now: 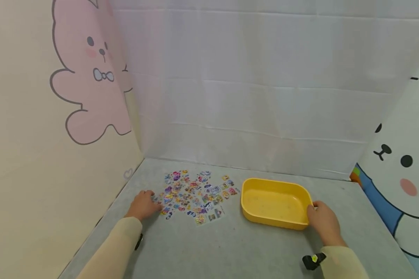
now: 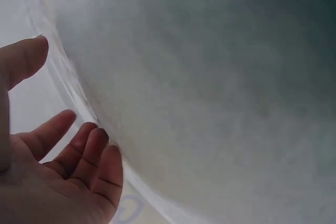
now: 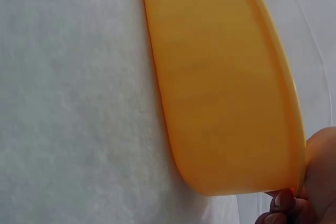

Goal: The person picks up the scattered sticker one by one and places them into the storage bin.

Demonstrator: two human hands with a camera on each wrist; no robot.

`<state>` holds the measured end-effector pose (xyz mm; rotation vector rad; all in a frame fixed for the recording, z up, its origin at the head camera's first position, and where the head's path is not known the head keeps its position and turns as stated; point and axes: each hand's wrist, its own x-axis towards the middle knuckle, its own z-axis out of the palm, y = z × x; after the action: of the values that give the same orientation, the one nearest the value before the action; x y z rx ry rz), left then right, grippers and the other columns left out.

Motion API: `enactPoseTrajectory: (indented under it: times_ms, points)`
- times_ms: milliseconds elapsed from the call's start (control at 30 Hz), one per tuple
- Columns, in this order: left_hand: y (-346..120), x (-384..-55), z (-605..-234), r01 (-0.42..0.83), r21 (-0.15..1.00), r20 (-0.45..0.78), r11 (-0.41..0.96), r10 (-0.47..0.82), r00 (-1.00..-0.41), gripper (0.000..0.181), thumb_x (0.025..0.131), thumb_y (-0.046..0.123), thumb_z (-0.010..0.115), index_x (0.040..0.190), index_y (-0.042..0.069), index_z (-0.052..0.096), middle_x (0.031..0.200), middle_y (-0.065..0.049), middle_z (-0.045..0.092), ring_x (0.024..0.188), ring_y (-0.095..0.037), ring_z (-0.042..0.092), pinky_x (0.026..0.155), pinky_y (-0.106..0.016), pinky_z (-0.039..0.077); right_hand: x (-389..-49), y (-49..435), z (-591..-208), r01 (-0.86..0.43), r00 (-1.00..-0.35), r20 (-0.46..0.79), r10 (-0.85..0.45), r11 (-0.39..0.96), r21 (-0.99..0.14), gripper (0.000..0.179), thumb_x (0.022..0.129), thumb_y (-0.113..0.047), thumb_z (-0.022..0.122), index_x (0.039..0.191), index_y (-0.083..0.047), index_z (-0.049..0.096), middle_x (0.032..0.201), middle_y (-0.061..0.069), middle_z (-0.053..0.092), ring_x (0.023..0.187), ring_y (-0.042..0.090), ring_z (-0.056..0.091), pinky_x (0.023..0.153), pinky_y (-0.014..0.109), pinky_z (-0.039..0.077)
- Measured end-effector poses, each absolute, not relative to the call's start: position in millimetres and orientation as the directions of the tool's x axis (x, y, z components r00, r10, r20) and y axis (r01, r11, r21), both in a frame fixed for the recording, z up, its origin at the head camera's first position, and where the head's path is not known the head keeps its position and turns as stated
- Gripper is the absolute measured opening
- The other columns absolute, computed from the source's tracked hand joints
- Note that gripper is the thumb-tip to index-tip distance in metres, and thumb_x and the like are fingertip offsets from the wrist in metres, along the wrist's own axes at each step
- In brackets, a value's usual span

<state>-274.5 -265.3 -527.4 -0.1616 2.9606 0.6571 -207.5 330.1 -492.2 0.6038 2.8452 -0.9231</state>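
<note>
Yellow tray (image 1: pixel 275 203): on the grey tabletop (image 1: pixel 209 254), right of centre, open side up, shallow, with rounded corners; bare inside, faint glare on the floor. In the right wrist view, outer wall and curved corner close up, base down on the grey surface.

Right hand (image 1: pixel 323 219): clamped on the tray's right end, thumb at the rim, other fingers curled at the outer side of the wall. Pinch also visible in the right wrist view, at the picture's lower right.

Stickers (image 1: pixel 185 195): to the left of the tray, spread flat in a broad patch, many small multicoloured prints; at the near right, pieces with a clear backing. Individual designs too small to read.

Left hand (image 1: pixel 145 205): at the left edge of the stickers, well apart from the right hand. Fingers loosely bent, thumb spread away from them in the left wrist view. Contact with the outermost stickers: cannot tell.

Cream sleeves on both arms; black band with a yellow flower shape (image 1: pixel 315 259) at the right cuff.

Behind: creased white sheet (image 1: pixel 248 77). Left: cream wall (image 1: pixel 28 174) with pink cartoon animal (image 1: pixel 94 89) in a bow tie. Right: white cartoon face (image 1: pixel 390 174), pink cheek, blue below.
</note>
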Motion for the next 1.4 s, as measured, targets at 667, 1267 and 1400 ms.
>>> enactPoseTrajectory:
  times_ms: [667,1267,1400]
  points:
    - [-261,-274,-537,-0.140,0.425,-0.111,0.894,-0.103,-0.989,0.058,0.086,0.028,0.080,0.124,-0.011,0.061,0.120,-0.028,0.056,0.111,-0.044,0.054,0.099,-0.061,0.044,-225,339,-500,0.409,-0.912,-0.266,0.313,0.756,-0.512,0.057,0.110,-0.028,0.034,0.144,0.018,0.035,0.138,0.041,0.045,0.116,0.051,0.051,0.100,0.063,0.043]
    - [-269,-275,-533,-0.147,0.368,-0.058,0.918,-0.136,-0.989,0.055,0.080,0.046,0.084,0.093,-0.002,0.063,0.092,-0.016,0.059,0.083,-0.033,0.056,0.076,-0.054,0.048,-230,334,-500,0.395,-0.918,-0.239,0.315,0.769,-0.502,0.055,0.111,-0.024,0.033,0.146,0.017,0.033,0.140,0.039,0.045,0.117,0.049,0.050,0.103,0.063,0.040]
    - [-269,-275,-533,-0.155,0.339,-0.039,0.928,-0.151,-0.988,0.055,0.078,0.050,0.082,0.087,0.000,0.062,0.085,-0.014,0.060,0.078,-0.031,0.056,0.070,-0.054,0.049,-231,333,-500,0.405,-0.914,-0.241,0.326,0.763,-0.504,0.054,0.110,-0.024,0.033,0.146,0.017,0.033,0.142,0.039,0.044,0.119,0.049,0.050,0.105,0.064,0.039]
